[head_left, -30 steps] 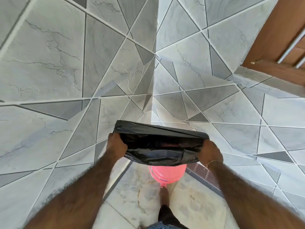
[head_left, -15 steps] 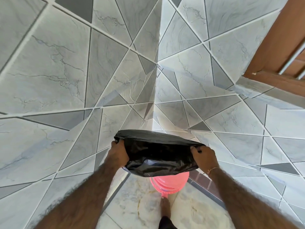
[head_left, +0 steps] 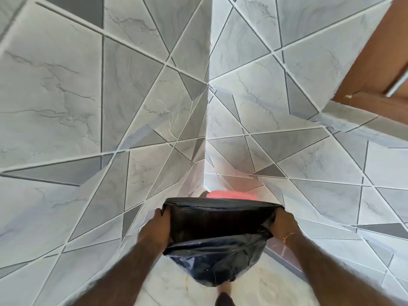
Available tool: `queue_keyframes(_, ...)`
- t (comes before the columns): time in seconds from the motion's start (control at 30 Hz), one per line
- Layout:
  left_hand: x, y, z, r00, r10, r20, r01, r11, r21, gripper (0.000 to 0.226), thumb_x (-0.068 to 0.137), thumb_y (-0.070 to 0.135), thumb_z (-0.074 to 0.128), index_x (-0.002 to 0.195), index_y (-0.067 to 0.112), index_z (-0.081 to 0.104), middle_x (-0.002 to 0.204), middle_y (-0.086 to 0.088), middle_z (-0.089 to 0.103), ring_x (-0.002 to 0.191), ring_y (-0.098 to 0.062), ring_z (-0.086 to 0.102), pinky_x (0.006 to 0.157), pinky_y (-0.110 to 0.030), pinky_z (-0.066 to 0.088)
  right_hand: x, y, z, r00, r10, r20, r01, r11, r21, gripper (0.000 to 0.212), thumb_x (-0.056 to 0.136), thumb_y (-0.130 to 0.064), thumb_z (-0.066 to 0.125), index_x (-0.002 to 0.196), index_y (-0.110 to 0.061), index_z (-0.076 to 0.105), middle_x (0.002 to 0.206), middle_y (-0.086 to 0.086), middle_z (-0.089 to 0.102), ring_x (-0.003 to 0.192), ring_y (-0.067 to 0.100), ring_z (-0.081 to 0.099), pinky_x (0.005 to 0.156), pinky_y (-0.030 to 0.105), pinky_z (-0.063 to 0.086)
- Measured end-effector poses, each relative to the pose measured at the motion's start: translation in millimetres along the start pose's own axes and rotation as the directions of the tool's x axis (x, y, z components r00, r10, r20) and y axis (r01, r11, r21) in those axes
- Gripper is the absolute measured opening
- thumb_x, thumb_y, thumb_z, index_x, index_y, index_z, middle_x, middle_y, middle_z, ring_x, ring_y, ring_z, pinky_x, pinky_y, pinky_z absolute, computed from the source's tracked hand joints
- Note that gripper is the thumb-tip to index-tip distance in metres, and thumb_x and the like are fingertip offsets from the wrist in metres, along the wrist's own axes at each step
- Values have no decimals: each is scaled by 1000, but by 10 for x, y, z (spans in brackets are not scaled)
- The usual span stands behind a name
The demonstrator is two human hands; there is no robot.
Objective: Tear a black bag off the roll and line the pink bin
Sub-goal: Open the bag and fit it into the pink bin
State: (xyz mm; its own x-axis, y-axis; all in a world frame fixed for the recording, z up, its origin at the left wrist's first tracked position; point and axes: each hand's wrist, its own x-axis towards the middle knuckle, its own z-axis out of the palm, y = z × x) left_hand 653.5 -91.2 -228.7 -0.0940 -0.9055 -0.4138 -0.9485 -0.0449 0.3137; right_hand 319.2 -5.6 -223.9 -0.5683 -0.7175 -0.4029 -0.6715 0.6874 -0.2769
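A black plastic bag (head_left: 217, 246) hangs between my hands with its mouth stretched wide. My left hand (head_left: 159, 226) grips the left side of the mouth. My right hand (head_left: 282, 224) grips the right side; a thin bracelet sits on that wrist. The bag's body sags down toward the floor. The pink bin (head_left: 229, 194) stands in the wall corner behind the bag; only a strip of its far rim shows above the bag's upper edge. No roll is in view.
Grey marbled tiled walls (head_left: 110, 107) meet in a corner straight ahead. A brown wooden door (head_left: 375, 69) is at the upper right. Pale floor tiles (head_left: 265, 288) lie below, and my foot (head_left: 224, 292) shows under the bag.
The bag and both hands have dropped lower toward the bin. The bag now covers most of the bin; before, the bin's lower part showed beneath the bag.
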Motion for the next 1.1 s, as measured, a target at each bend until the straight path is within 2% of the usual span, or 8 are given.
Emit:
queue_keyframes(0.1, 37, 252, 156, 997, 67, -42, -70, 995, -77, 38, 99, 21, 34, 137, 16, 36, 136, -15, 48, 107, -38, 60, 91, -49, 49, 113, 35, 86, 999, 26, -20, -24, 997, 68, 34, 84, -15, 54, 116, -1, 53, 114, 25, 67, 107, 41, 63, 87, 40, 50)
queue_keyframes(0.33, 422, 654, 567, 993, 16, -121, -51, 956, -291, 42, 97, 49, 16, 139, 52, 18, 130, -4, 57, 110, -38, 58, 95, -49, 43, 452, 214, 270, 992, 62, -107, -42, 983, 177, 37, 86, -10, 44, 123, -5, 44, 114, 27, 64, 104, 46, 61, 87, 45, 48)
queue_keyframes(0.43, 579, 688, 794, 990, 62, -124, -96, 953, -289, 47, 101, 37, 33, 145, 43, 20, 141, 1, 48, 117, -29, 56, 86, -22, 47, 553, 267, 315, 991, 60, -122, -33, 977, 211, 37, 85, -6, 47, 121, -4, 46, 114, 27, 64, 102, 48, 61, 85, 45, 48)
queue_keyframes(0.47, 648, 691, 867, 988, 87, -125, -117, 959, -260, 50, 100, 31, 39, 146, 38, 21, 142, 0, 47, 116, -28, 56, 84, -20, 48, 602, 285, 330, 991, 65, -119, -39, 977, 208, 38, 84, -5, 48, 121, -4, 46, 114, 28, 65, 102, 48, 61, 84, 45, 48)
queue_keyframes(0.57, 794, 708, 995, 981, 168, -98, -168, 986, 5, 63, 94, 26, 51, 147, 28, 19, 144, -1, 46, 110, -29, 62, 89, -45, 53, 733, 321, 391, 994, 81, -70, -67, 982, 177, 41, 83, -9, 48, 124, -8, 45, 110, 27, 67, 99, 48, 62, 79, 42, 49)
queue_keyframes(0.67, 965, 706, 1168, 980, 196, -44, -190, 976, 104, 71, 89, 22, 58, 145, 28, 15, 150, -1, 41, 108, -29, 64, 86, -47, 56, 926, 404, 566, 996, 93, 14, -94, 983, 158, 44, 80, -20, 46, 124, -22, 39, 111, 23, 67, 99, 45, 62, 80, 42, 54)
queue_keyframes(0.83, 1241, 752, 1495, 985, 165, 54, -171, 976, 131, 66, 91, 18, 54, 148, 20, 21, 154, -4, 34, 116, -31, 60, 88, -47, 54, 1212, 364, 787, 995, 52, 85, -68, 979, 193, 55, 79, -10, 52, 133, -15, 41, 119, 19, 64, 109, 43, 59, 90, 43, 49)
queue_keyframes(1.1, 1449, 1002, 2052, 955, 213, 204, -238, 965, 108, 71, 89, 11, 51, 150, 20, 16, 160, 0, 17, 113, -27, 59, 87, -42, 52, 1680, 333, 1220, 987, 81, 141, -107, 976, 187, 51, 72, -2, 50, 119, -18, 38, 99, 16, 64, 88, 40, 62, 68, 38, 50)
